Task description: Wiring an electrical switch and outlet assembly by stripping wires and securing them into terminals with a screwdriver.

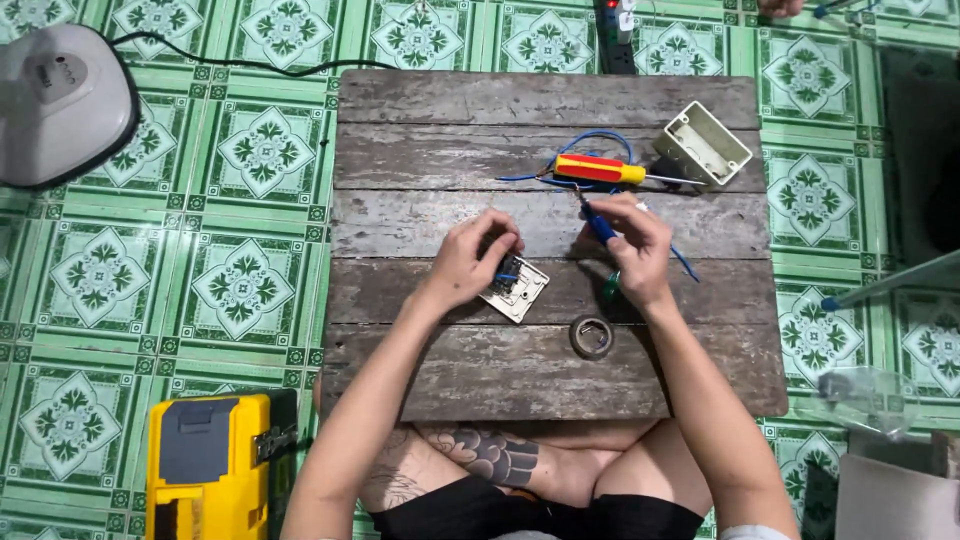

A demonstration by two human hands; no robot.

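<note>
Rough weathered wood table (440, 150); glossy plastic screwdriver handle (598, 170) (red and yellow).

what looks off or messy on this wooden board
Little stands out. The switch plate lies face down and askew under the left hand, blue wires sprawl loose by the red-and-yellow screwdriver, and the board is weathered and cracked.

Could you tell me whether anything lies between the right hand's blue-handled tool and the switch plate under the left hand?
Nothing visible does. The right hand holds the blue-handled tool just right of the switch plate, which the left hand steadies; only bare wooden board shows between them.
</note>
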